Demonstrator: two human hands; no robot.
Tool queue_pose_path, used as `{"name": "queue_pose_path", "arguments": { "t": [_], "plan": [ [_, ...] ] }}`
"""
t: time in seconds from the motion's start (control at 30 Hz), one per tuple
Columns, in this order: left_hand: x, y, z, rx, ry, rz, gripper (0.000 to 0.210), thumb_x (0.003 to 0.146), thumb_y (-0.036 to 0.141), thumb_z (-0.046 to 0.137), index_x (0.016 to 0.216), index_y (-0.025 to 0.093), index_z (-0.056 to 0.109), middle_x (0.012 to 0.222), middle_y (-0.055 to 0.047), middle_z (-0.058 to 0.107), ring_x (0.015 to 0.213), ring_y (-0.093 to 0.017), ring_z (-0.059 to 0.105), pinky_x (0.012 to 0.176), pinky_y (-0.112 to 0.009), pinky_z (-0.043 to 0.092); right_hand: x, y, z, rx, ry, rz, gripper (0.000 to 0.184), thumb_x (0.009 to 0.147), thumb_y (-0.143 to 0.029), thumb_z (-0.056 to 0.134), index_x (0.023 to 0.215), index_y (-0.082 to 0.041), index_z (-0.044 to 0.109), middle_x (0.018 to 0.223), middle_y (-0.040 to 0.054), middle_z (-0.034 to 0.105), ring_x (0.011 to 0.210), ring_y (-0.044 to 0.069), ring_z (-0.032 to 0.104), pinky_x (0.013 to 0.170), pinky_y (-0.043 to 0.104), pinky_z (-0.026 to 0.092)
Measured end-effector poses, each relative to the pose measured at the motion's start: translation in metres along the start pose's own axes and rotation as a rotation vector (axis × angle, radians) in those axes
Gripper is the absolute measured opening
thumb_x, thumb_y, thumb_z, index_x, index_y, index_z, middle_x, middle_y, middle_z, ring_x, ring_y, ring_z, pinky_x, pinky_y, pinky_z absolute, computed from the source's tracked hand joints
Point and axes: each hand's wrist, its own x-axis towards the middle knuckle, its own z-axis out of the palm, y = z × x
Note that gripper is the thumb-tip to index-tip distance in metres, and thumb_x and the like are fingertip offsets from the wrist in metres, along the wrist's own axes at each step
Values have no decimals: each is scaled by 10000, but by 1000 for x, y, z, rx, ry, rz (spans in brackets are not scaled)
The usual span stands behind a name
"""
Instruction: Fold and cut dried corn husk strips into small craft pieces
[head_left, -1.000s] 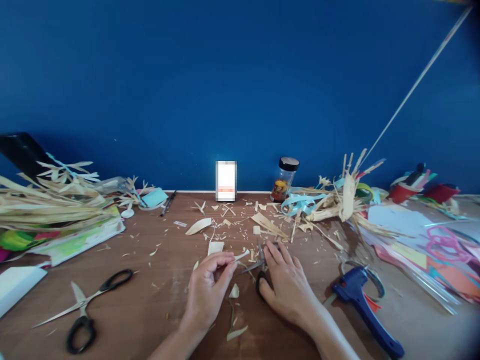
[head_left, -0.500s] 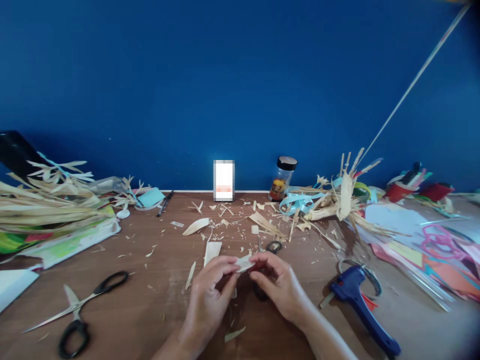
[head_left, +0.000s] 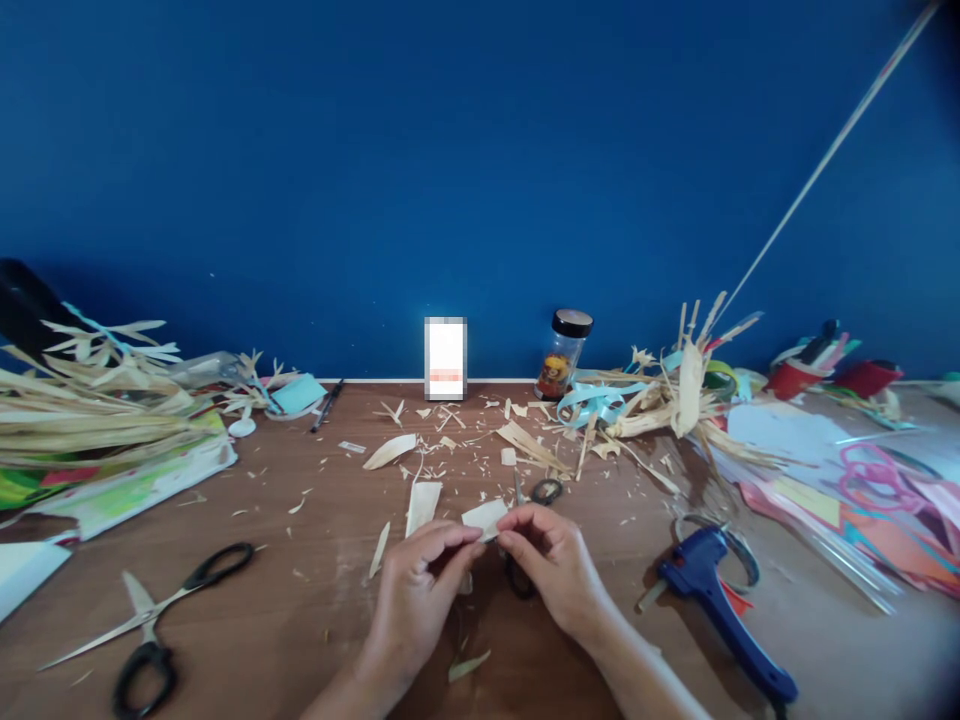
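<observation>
the counter [head_left: 300, 630] ran back to a white strip [head_left: 382, 381] at the foot of the blue wall [head_left: 450, 180]; room for moving lay on both sides of the hands, leftward as far as the opened scissors [head_left: 146, 620] and rightward as far as the blue glue gun [head_left: 724, 620], while small scraps [head_left: 454, 440] littered the stretch ahead; the left hand [head_left: 424, 590] and the right hand [head_left: 559, 570] met in the middle, each grip pinching the near edge of a pale husk piece [head_left: 486, 516] between thumb and fingers; the second scissors [head_left: 547, 491] lay just beneath and beyond the right hand, partly hidden by it; a second earlier that hand had rested on these scissors, with the left alone holding a pale piece, and half a second earlier both hands were already together, with less of the piece showing beyond the fingertips; at the back stood a black-lidded jar [head_left: 564, 352], tilted, yellow and reddish brown showing in its lower part; on the far right a red cup [head_left: 795, 380] held pens [head_left: 825, 350], and beside it the contents of another red container [head_left: 866, 377] could not be made out.
</observation>
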Motion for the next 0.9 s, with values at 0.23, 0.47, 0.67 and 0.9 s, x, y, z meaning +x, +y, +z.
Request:
{"name": "queue_pose_path", "arguments": {
  "t": [0.23,0.47,0.67,0.9],
  "plan": [
    [-1,-7,3,-133,-8,-191,190,673,263,650,849,200,683,798,-42,683,677,-172,630,604,-244,496,-1,3,2,63,-11,37,199,694,-237,642,870,-163,586,607,-37,544,517,76,438,479,176,344],
    [0,-5,0,-108,-56,-204,161,724,291,593,816,192,680,697,-32,668,636,-164,614,604,-243,487,1,0,4,60,15,35,150,704,-276,628,791,-157,596,570,-37,525,501,79,424,459,178,327],
    [1,-2,0,-122,-43,-253,139,690,293,628,761,190,691,689,-25,686,627,-155,600,577,-213,467,2,1,6,64,11,32,166,706,-315,630,704,-153,592,554,-37,502,500,79,411,456,178,313],
    [3,-2,0,-165,-49,-335,168,660,305,659,749,168,698,694,-33,698,639,-156,601,599,-222,464,2,4,7,91,13,62,173,723,-322,617,707,-154,580,561,-42,503,501,75,407,468,178,317]
  ]
}}
